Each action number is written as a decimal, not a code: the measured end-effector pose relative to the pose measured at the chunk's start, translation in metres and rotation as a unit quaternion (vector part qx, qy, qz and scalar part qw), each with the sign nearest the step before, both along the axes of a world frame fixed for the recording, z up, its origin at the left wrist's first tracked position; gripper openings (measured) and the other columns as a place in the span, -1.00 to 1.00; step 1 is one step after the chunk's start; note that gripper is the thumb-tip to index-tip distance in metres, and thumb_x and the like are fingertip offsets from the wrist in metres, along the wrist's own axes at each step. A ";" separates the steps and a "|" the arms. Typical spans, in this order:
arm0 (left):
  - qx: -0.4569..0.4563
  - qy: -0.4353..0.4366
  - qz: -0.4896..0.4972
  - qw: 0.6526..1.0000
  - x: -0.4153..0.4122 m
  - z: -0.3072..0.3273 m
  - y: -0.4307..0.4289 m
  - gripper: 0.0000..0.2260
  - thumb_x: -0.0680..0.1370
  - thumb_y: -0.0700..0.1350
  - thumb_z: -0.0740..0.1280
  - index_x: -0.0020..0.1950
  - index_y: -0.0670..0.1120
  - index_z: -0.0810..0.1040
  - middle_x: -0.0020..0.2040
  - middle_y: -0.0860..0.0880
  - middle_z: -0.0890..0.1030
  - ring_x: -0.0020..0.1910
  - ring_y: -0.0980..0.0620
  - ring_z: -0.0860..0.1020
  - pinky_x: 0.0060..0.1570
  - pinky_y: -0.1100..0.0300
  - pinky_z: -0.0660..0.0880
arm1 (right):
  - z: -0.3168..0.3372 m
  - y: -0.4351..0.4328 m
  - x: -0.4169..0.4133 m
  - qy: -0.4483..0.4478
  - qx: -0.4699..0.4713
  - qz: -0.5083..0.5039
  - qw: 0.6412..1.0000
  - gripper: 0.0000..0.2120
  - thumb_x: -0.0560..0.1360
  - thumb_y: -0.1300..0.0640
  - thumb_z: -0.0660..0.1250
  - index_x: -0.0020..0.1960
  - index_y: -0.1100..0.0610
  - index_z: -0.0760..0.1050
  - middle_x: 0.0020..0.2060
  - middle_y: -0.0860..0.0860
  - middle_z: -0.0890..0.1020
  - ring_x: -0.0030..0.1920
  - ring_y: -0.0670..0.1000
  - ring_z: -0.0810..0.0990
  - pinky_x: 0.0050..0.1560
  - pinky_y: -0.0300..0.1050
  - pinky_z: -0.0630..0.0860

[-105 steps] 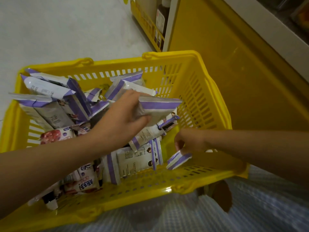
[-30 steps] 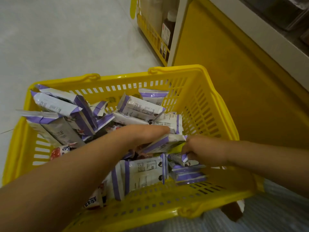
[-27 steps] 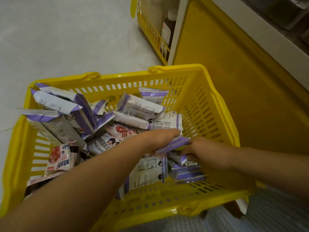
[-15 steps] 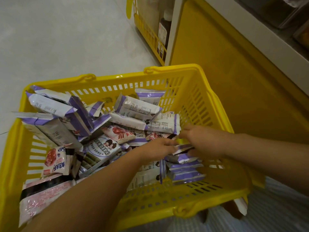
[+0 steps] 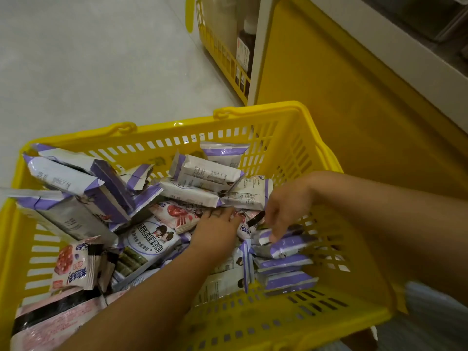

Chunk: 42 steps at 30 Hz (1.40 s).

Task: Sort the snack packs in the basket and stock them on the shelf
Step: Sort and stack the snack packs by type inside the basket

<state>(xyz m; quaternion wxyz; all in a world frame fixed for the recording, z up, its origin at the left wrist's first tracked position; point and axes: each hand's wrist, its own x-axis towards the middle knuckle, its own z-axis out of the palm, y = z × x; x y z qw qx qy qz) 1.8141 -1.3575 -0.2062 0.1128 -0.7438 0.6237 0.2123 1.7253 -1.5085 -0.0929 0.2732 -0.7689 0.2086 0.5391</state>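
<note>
A shop aisle. A yellow plastic shopping basket point(image 5: 253, 115) holds many sealed snack packs point(image 5: 205, 173) of a few repeated kinds. On the right stands a shelf point(image 5: 354, 102) with a yellow base. At the far end a low yellow rack point(image 5: 222, 59) holds labelled bottles point(image 5: 244, 49) on a pale floor point(image 5: 88, 59).

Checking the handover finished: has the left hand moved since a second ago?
Yes. The left hand has drawn back from the right wall of the yellow basket, lower, onto the pink snack packs.

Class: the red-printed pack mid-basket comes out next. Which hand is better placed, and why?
Left. The left hand lies right beside the red-printed pack; the right hand is farther off, fingertips on the stacked purple packs.
</note>
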 end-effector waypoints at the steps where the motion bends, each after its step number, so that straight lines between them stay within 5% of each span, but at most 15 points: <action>1: 0.005 -0.015 -0.004 1.000 0.000 -0.002 -0.001 -0.52 0.61 0.03 0.21 0.51 0.02 0.18 0.52 -0.09 0.18 0.46 -0.13 0.22 0.42 -0.04 0.07 | -0.004 -0.002 0.003 0.008 0.008 -0.022 1.000 -0.49 0.50 -0.13 0.34 0.35 0.13 0.45 0.26 0.02 0.55 0.16 0.04 0.57 0.26 -0.03 0.45; 3: 0.014 -0.041 -0.011 0.999 -0.001 -0.004 -0.005 -0.49 0.58 -0.02 0.26 0.50 0.01 0.19 0.46 -0.13 0.24 0.42 -0.14 0.28 0.39 -0.05 0.15 | -0.016 -0.001 0.007 -0.003 -0.021 -0.030 0.999 -0.59 0.57 -0.06 0.27 0.31 0.15 0.47 0.16 0.02 0.62 0.06 0.03 0.64 0.20 -0.03 0.50; 6: 0.023 -0.054 -0.004 0.998 -0.003 -0.002 -0.011 -0.48 0.55 -0.08 0.31 0.48 -0.01 0.22 0.40 -0.16 0.29 0.37 -0.16 0.33 0.35 -0.07 0.20 | -0.044 0.007 0.008 -0.095 -0.163 -0.040 0.981 -0.56 0.57 0.01 0.27 0.39 0.17 0.36 0.27 0.11 0.52 0.22 0.12 0.52 0.22 -0.04 0.47; 9: 0.013 -0.040 0.009 0.999 -0.004 -0.004 -0.012 -0.49 0.54 -0.16 0.31 0.47 -0.02 0.26 0.40 -0.17 0.29 0.36 -0.17 0.33 0.37 -0.09 0.19 | -0.067 0.016 0.004 -0.186 -0.214 -0.189 0.940 -0.35 0.52 0.06 0.36 0.49 0.14 0.13 0.43 0.19 0.24 0.37 0.20 0.33 0.30 0.00 0.36; 11: 0.006 -0.026 0.018 0.999 -0.005 -0.006 -0.009 -0.48 0.54 -0.17 0.31 0.47 -0.02 0.26 0.41 -0.19 0.28 0.38 -0.19 0.31 0.40 -0.09 0.13 | -0.076 0.019 0.004 -0.161 -0.186 -0.259 0.934 -0.10 0.48 0.04 0.42 0.56 0.12 -0.13 0.51 0.21 0.01 0.47 0.24 0.18 0.38 0.01 0.25; 13: -0.001 -0.016 0.031 0.999 -0.006 -0.007 -0.006 -0.48 0.54 -0.17 0.30 0.48 -0.02 0.25 0.42 -0.19 0.28 0.39 -0.20 0.27 0.42 -0.07 0.10 | -0.086 0.023 0.003 -0.148 -0.158 -0.309 0.926 0.03 0.44 0.06 0.46 0.55 0.13 -0.27 0.52 0.22 0.01 0.48 0.24 0.16 0.43 0.01 0.24; 16: -0.006 0.002 0.069 0.998 -0.009 -0.007 -0.007 -0.51 0.57 -0.18 0.27 0.49 -0.03 0.26 0.45 -0.19 0.27 0.42 -0.21 0.22 0.44 -0.05 0.11 | -0.102 0.026 -0.002 -0.244 -0.110 -0.467 0.843 -0.16 0.38 0.26 0.50 0.49 0.22 0.07 0.39 0.19 0.36 0.39 0.18 0.37 0.36 0.01 0.36; 19: -0.016 0.012 0.094 0.995 -0.015 -0.009 -0.007 -0.53 0.57 -0.17 0.26 0.48 -0.04 0.28 0.46 -0.19 0.27 0.46 -0.18 0.18 0.47 -0.05 0.02 | -0.103 0.029 -0.006 -0.298 -0.094 -0.576 0.756 -0.27 0.38 0.37 0.46 0.43 0.21 0.18 0.32 0.14 0.46 0.30 0.12 0.46 0.16 -0.19 0.39; 22: -0.024 0.011 0.110 0.994 -0.019 -0.011 -0.009 -0.60 0.59 -0.11 0.24 0.44 -0.03 0.32 0.40 -0.16 0.39 0.43 -0.13 0.26 0.47 -0.08 -0.03 | -0.101 0.028 -0.006 -0.345 -0.101 -0.593 0.720 -0.22 0.40 0.33 0.47 0.50 0.15 0.15 0.33 0.11 0.45 0.28 0.09 0.45 0.09 -0.25 0.36; 26: -0.009 0.001 0.110 0.994 -0.025 -0.010 -0.011 -0.68 0.63 0.00 0.18 0.38 0.00 0.36 0.35 -0.19 0.38 0.36 -0.17 0.37 0.47 -0.19 -0.10 | -0.096 0.028 -0.005 -0.359 -0.083 -0.626 0.687 -0.30 0.42 0.28 0.47 0.46 0.14 0.23 0.27 0.11 0.51 0.22 0.11 0.53 0.23 -0.02 0.49; 29: -0.004 0.025 0.114 0.993 -0.027 -0.010 -0.011 -0.70 0.59 -0.08 0.27 0.33 0.01 0.41 0.32 -0.16 0.37 0.31 -0.19 0.41 0.46 -0.20 -0.21 | -0.093 0.024 -0.003 -0.346 -0.045 -0.676 0.649 -0.68 0.46 0.21 0.43 0.18 0.14 0.46 0.13 0.14 0.63 0.04 0.11 0.63 0.09 0.04 0.58; 31: -0.024 0.050 0.118 0.991 -0.026 -0.012 -0.011 -0.73 0.56 -0.16 0.31 0.25 -0.02 0.46 0.30 -0.13 0.38 0.37 -0.18 0.31 0.49 -0.14 -0.10 | -0.093 0.022 -0.003 -0.336 -0.019 -0.682 0.649 -0.87 0.49 0.15 0.41 0.01 0.15 0.54 0.02 0.15 0.67 -0.03 0.12 0.66 0.04 0.05 0.60; 34: -0.074 0.098 0.126 0.984 -0.023 -0.004 -0.007 -0.74 0.54 -0.23 0.32 0.22 -0.07 0.48 0.32 -0.13 0.35 0.38 -0.16 0.23 0.43 -0.01 0.19 | -0.095 0.023 -0.004 -0.339 -0.016 -0.670 0.661 -0.85 0.51 0.06 0.38 -0.10 0.15 0.58 -0.18 0.12 0.67 -0.04 0.18 0.66 0.11 0.13 0.57; 39: -0.181 0.161 0.122 0.962 -0.008 0.033 0.010 -0.88 0.60 -0.20 0.21 0.09 -0.08 0.50 0.19 -0.07 0.41 -0.03 -0.11 0.52 -0.12 0.07 0.49 | -0.091 0.025 -0.005 -0.348 -0.040 -0.637 0.687 -0.60 0.52 -0.14 0.30 -0.23 0.19 0.59 -0.32 0.08 0.66 -0.17 0.13 0.66 0.07 0.12 0.57; 42: -0.191 0.095 0.003 0.977 0.005 0.052 0.019 -0.73 0.51 -0.19 0.37 0.19 -0.08 0.47 0.33 -0.09 0.35 -0.06 -0.12 0.55 -0.17 0.03 0.57 | -0.086 0.027 -0.004 -0.377 -0.029 -0.610 0.697 -0.61 0.53 -0.09 0.31 -0.12 0.27 0.61 -0.19 0.20 0.68 -0.12 0.19 0.66 -0.06 0.09 0.61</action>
